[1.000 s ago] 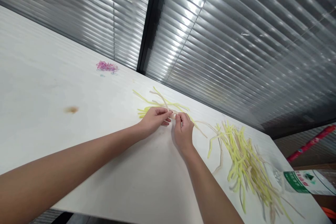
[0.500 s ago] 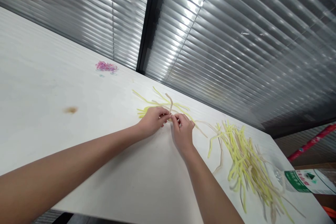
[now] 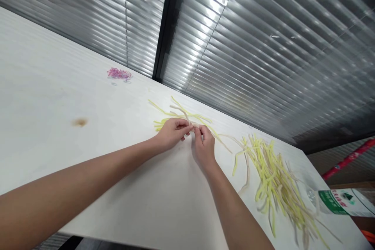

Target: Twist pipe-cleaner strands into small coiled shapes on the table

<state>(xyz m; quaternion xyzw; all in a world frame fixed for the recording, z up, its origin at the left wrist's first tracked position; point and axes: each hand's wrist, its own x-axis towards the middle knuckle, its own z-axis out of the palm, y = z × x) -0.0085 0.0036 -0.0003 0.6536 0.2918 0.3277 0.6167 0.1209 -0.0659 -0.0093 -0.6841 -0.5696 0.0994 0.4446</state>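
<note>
My left hand (image 3: pixel 173 133) and my right hand (image 3: pixel 204 142) meet near the middle of the white table, fingertips almost touching. Both are closed in a pinch on a beige fuzzy strand (image 3: pixel 184 111), one end of which sticks up and back from between them. How the strand runs under the fingers is hidden. Beneath and behind the hands lie several yellow strands (image 3: pixel 158 107), some with ends poking out left of my left hand. A further yellow strand (image 3: pixel 219 140) reaches right, past my right hand.
A loose heap of yellow and beige strands (image 3: pixel 274 179) spreads over the table's right side. Beyond it lies a clear plastic bottle (image 3: pixel 334 202) with a green and white label. Small pink and purple loops (image 3: pixel 118 73) sit at the back left. Slatted blinds (image 3: pixel 234 47) stand behind the table (image 3: pixel 96 101).
The beige strand's free end, upright before, now leans back and left. My right hand's fingertips have shifted slightly up and right, and a short beige piece shows between the hands.
</note>
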